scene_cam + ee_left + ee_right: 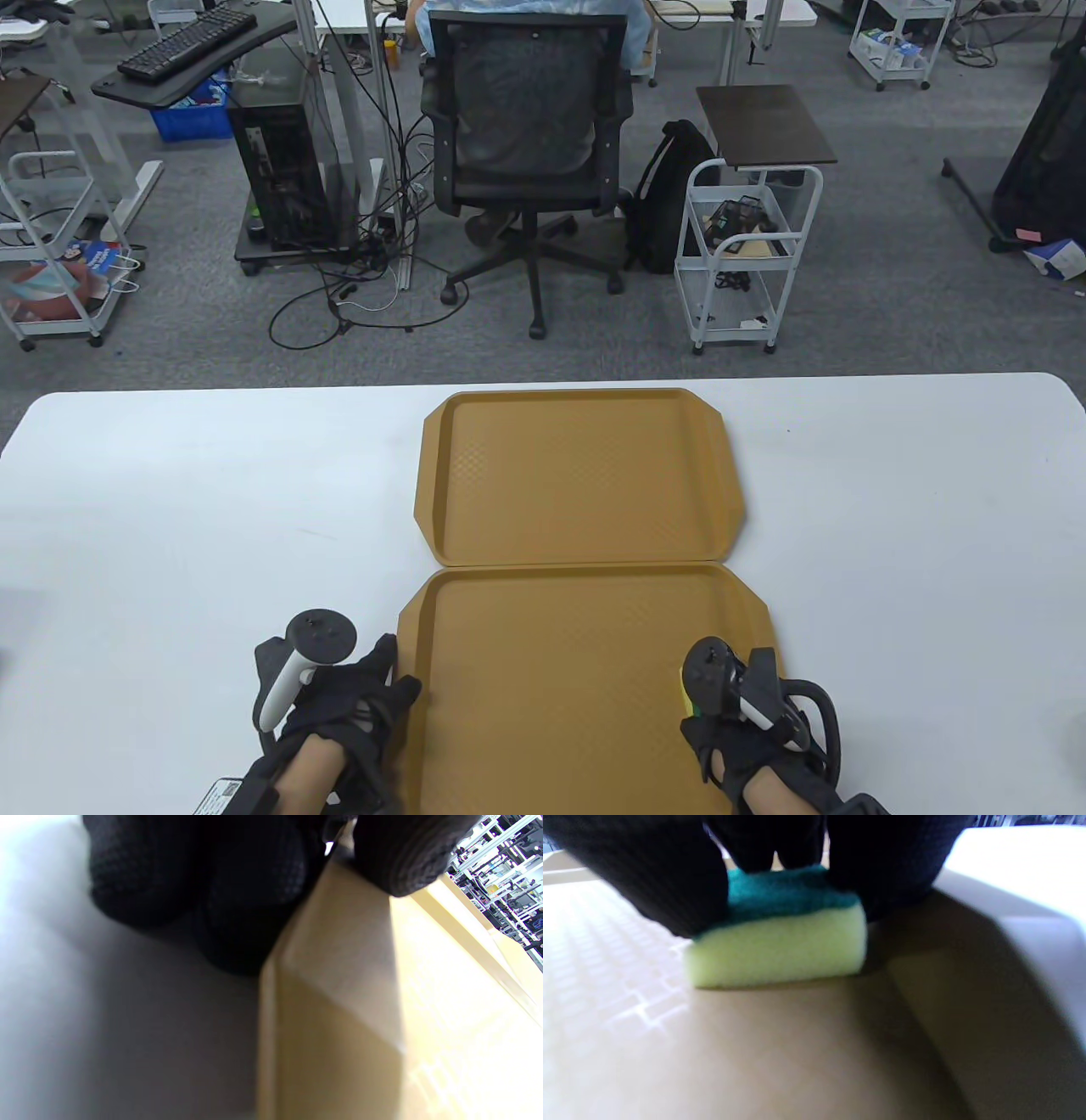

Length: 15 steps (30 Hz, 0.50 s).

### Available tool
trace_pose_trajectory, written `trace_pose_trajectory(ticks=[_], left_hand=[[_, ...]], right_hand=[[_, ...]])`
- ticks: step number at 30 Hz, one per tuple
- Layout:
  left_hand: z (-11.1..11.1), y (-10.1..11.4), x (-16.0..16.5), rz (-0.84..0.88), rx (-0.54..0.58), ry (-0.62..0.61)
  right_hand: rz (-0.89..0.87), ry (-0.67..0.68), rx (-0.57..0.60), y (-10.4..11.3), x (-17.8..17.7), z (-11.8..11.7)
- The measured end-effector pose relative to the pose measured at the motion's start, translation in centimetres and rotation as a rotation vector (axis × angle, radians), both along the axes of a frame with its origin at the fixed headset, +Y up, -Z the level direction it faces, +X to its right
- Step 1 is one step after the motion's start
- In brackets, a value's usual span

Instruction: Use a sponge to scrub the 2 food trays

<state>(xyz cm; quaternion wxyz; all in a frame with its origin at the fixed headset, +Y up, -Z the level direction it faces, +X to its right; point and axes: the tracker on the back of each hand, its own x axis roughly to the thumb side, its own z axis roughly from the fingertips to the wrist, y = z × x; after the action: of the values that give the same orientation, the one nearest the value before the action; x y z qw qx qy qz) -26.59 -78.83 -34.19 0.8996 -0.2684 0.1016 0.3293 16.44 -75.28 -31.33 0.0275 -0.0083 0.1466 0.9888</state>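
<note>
No legible text, label, brand or number anywhere.

A white table filled the lower half of the table view. Beyond it, on grey carpet, a black mesh office chair stood at top centre with a person seated in it, back to the camera. A black backpack leaned just right of the chair, beside a white rolling cart topped with a dark board. At upper left a black computer tower sat on a low wheeled stand under a desk bearing a black keyboard, with loose cables trailing across the floor. Another white cart stood at the far left edge.
</note>
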Motion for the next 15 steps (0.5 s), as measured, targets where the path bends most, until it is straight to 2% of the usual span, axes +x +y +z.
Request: trace_pose_trajectory(ticks=[9,12,15], left_hand=[[0.3,0.4,0.4,-0.074,0.047,-0.001],[0.6,0.6,0.7,-0.115,0.075,-0.011],[0.8,0.8,1.2,-0.132,0.056,-0.053]], right_hand=[[0.169,0.045,0.070,-0.6,-1.8,0.9],[0.107,0.037,0.089,-0.3,-1.5,0.8],[0.027,0.031,0.127,0.6,-0.7,0.9]])
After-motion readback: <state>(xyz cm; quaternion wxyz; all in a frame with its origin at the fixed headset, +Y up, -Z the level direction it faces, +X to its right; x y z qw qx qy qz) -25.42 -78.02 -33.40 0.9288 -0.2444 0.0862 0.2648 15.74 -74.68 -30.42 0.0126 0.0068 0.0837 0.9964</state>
